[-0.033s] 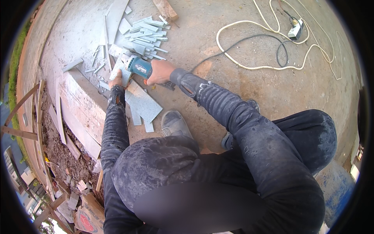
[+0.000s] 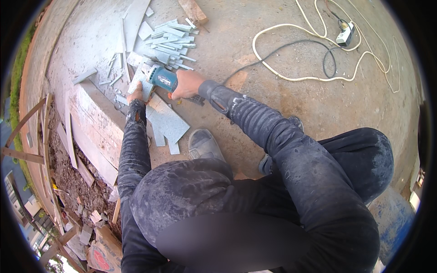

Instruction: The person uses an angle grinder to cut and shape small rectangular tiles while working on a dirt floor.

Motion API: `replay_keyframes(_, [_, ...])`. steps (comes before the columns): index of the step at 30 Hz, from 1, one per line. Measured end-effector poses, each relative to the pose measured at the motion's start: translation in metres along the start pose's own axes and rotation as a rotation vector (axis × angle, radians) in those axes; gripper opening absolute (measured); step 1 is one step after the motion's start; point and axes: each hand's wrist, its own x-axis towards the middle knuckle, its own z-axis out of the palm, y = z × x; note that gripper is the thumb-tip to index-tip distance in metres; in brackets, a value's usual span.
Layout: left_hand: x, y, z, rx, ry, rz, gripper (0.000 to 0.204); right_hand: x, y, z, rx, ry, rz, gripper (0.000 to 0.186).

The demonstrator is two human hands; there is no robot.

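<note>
My right hand (image 2: 186, 84) is closed round a teal angle grinder (image 2: 164, 77), whose head rests over a pale grey stone piece (image 2: 135, 80). My left hand (image 2: 135, 93) grips that piece at its near end, just left of the tool. Larger pale slabs (image 2: 168, 123) lie beside my left wrist, near my shoe. Beyond the grinder is a pile of narrow cut stone strips (image 2: 175, 41), with scattered offcuts around it.
A white power strip (image 2: 346, 34) with white cable (image 2: 291, 78) and dark cord lies at upper right on concrete floor (image 2: 296, 104). Left are a raised concrete edge (image 2: 93, 127), rubble, and wooden boards (image 2: 25, 154). A timber block (image 2: 193, 11) lies beyond the strips.
</note>
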Motion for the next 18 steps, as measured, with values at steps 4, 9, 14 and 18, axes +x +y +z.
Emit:
replay_keyframes(4, [-0.005, 0.0, 0.002, 0.01, -0.037, -0.005, 0.051, -0.003, 0.004, 0.0, 0.008, 0.011, 0.001, 0.07])
replay_keyframes(9, [0.0, -0.001, 0.002, 0.027, -0.005, 0.004, 0.05, -0.009, 0.002, -0.002, 0.015, 0.012, -0.006, 0.068])
replay_keyframes(14, [-0.004, -0.009, -0.001, -0.047, -0.094, 0.037, 0.048, -0.021, 0.009, 0.004, 0.059, 0.068, -0.003, 0.061])
replay_keyframes(18, [-0.002, -0.02, -0.015, -0.253, -0.213, 0.061, 0.028, -0.026, 0.014, 0.001, 0.169, 0.184, -0.054, 0.054])
